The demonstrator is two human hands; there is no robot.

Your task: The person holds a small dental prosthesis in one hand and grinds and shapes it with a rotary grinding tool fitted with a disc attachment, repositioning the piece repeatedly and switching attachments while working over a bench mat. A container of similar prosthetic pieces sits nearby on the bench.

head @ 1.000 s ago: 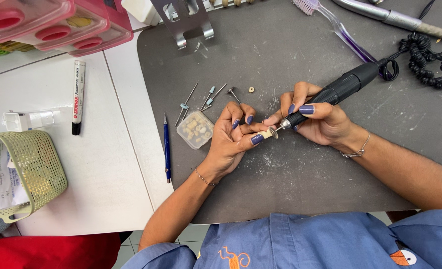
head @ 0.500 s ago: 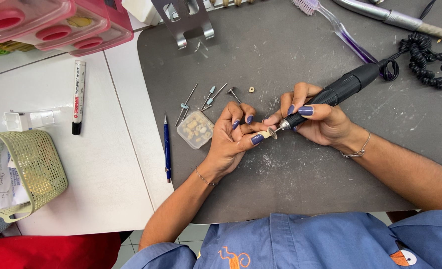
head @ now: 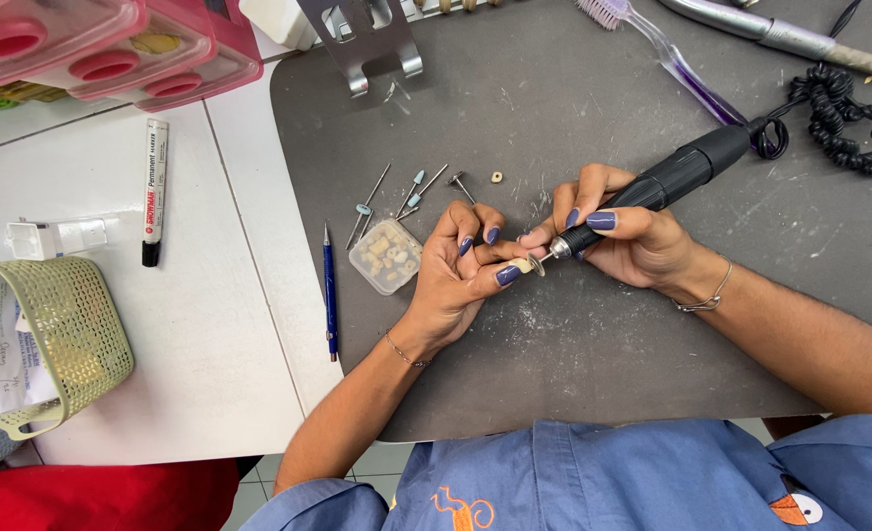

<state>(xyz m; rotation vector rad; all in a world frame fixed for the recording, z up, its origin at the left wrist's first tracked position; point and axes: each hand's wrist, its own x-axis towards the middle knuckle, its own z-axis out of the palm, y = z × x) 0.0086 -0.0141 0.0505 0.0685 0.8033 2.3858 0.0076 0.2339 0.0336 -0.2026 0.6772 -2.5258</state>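
I'm grinding: my right hand (head: 642, 241) grips the black handpiece (head: 667, 182) mid-frame, its tip against a small pale piece (head: 524, 265) pinched in my left hand (head: 461, 270) over the grey mat (head: 593, 374). Next, I judge, calls for turning the piece slightly while holding the bit light and steady. Against the earlier frames nothing has shifted; the box (head: 386, 256) and burs (head: 397, 192) lie left of my hands as before

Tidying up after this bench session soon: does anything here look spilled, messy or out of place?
Pale dust is smeared on the grey mat below the hands. Loose burs lie scattered beside the small clear box. Nothing looks broken.
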